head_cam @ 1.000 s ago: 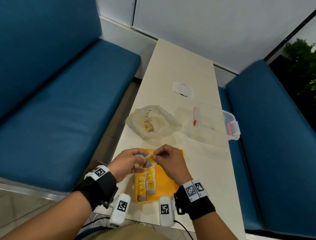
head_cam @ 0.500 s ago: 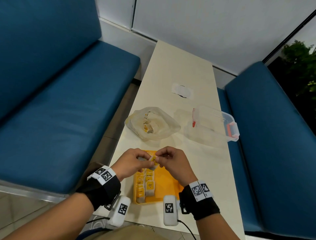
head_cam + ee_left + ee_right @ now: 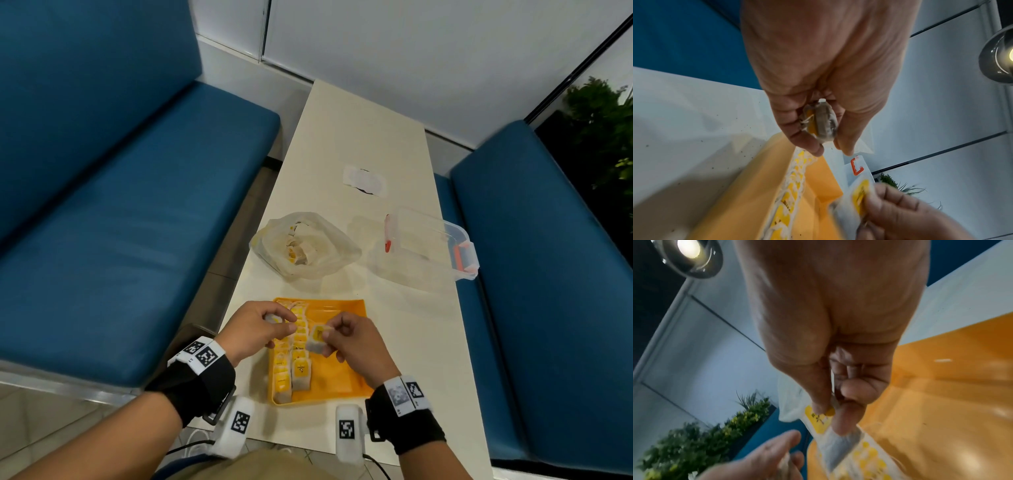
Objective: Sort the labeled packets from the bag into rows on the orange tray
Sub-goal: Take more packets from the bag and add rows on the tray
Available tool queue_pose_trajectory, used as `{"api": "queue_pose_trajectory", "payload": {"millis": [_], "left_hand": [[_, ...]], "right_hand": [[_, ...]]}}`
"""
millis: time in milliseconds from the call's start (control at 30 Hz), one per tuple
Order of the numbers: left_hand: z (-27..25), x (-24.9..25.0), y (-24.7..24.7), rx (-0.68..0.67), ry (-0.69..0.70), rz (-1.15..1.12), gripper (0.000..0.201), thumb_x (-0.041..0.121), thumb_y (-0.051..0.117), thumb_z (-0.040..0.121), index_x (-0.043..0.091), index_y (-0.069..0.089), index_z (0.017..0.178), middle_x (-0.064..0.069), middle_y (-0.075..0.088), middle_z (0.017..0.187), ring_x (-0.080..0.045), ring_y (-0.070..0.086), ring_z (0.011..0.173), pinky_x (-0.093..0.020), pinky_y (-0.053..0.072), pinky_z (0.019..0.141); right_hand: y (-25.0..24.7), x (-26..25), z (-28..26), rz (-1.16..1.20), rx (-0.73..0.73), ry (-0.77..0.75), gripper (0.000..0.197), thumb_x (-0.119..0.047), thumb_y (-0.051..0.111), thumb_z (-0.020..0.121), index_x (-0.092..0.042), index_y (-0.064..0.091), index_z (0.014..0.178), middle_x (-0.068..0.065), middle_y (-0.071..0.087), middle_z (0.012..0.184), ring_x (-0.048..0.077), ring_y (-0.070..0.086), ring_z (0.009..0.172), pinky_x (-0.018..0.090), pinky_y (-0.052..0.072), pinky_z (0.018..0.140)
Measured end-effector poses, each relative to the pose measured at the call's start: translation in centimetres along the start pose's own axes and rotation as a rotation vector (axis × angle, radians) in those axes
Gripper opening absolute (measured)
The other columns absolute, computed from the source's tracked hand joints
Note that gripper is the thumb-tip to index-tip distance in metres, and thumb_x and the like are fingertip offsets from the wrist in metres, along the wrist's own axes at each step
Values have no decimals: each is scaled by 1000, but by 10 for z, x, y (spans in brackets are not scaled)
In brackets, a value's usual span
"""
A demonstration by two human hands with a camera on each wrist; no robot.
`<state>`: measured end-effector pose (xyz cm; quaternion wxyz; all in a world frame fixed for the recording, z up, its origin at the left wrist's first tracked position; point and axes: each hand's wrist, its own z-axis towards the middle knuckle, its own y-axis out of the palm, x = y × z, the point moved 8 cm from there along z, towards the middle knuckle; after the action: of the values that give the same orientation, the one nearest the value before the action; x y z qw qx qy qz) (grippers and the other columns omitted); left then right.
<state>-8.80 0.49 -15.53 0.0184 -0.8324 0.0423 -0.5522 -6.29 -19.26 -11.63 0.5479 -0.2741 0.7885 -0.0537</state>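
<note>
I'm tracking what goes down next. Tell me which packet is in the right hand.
The flat packet with its yellow label facing up, pinched by the right hand above the orange tray. The left hand holds a bunched-up one.

Orange tray (image 3: 346, 378) flat at the desk's near end, two rows of yellow-labeled tea bag packets (image 3: 294, 363) along its left side (overlapping lengthwise), one packet (image 3: 317, 339) held above the tray, another packet (image 3: 822, 123) gripped, translucent bag (image 3: 305, 245) of packets beyond the tray
</note>
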Motion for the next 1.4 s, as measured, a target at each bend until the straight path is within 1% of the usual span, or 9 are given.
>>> {"api": "queue_pose_trajectory", "payload": {"millis": [100, 233, 333, 500, 700, 900, 1067, 1233, 1400], "left_hand": [[-2, -1, 1, 0, -6, -19, 9, 15, 82, 85, 21, 80, 91, 0, 74, 104, -13, 71, 74, -25, 57, 61], [-5, 0, 6, -17, -17, -58, 11, 10, 80, 86, 18, 78, 94, -3, 74, 101, -13, 70, 71, -29, 60, 65], [-7, 0, 12, -40, -31, -84, 12, 7, 78, 87, 14, 77, 97, -5, 74, 101, -16, 72, 74, -34, 63, 70], [-9, -6, 18, -67, -72, -100, 10, 8, 76, 89, 15, 77, 96, -5, 74, 96, -21, 74, 79, -43, 63, 80], [-11, -9, 18, -66, -115, -150, 8, 14, 69, 96, 11, 76, 98, -8, 74, 106, -28, 76, 90, -40, 63, 81], [-13, -9, 19, -48, -235, -266, 49, 42, 45, 107, 5, 76, 99, -18, 74, 95, -36, 74, 97, -42, 60, 82], [-11, -12, 18, -47, -270, -284, 60, 48, 38, 107, 3, 77, 99, -17, 74, 95, -36, 75, 96, -44, 59, 85], [-13, -12, 20, -57, -298, -413, 48, 36, 42, 108, 0, 75, 103, -20, 69, 105, -34, 74, 88, -37, 60, 70], [-14, -8, 23, -96, -297, -480, 28, 10, 47, 102, 4, 70, 117, -24, 72, 106, -38, 75, 89, -38, 62, 72]], "right_hand": [[16, 28, -4, -134, -108, 76, 12, -6, 67, 90, -12, 61, 82, 0, 65, 59, 17, 66, 54, 19, 42, 47], [34, 56, -5, -257, -199, 152, 14, -8, 69, 86, -17, 60, 80, 2, 66, 63, 17, 67, 56, 29, 51, 61], [42, 64, -3, -313, -237, 197, 14, -7, 69, 85, -18, 60, 81, 3, 66, 65, 15, 68, 57, 28, 51, 60], [49, 69, -1, -378, -239, 227, 16, -8, 67, 86, -19, 58, 81, 1, 64, 65, 11, 67, 54, 24, 49, 53], [50, 70, 1, -420, -173, 213, 16, -9, 69, 84, -18, 57, 78, 1, 63, 66, 14, 69, 55, 27, 50, 53], [50, 65, 3, -460, -100, 205, 16, -10, 69, 78, -20, 56, 75, 9, 68, 79, 25, 74, 66, 36, 57, 58], [50, 64, 5, -520, -63, 181, 21, -14, 69, 78, -26, 53, 71, 5, 68, 84, 25, 72, 79, 40, 60, 71], [49, 63, 2, -486, -46, 190, 15, -17, 69, 75, -23, 55, 78, 3, 69, 84, 23, 71, 77, 42, 60, 69], [25, 22, -1, -402, 109, 30, 15, -20, 69, 84, -22, 60, 95, -5, 63, 86, 11, 60, 75, 19, 45, 61]]}}
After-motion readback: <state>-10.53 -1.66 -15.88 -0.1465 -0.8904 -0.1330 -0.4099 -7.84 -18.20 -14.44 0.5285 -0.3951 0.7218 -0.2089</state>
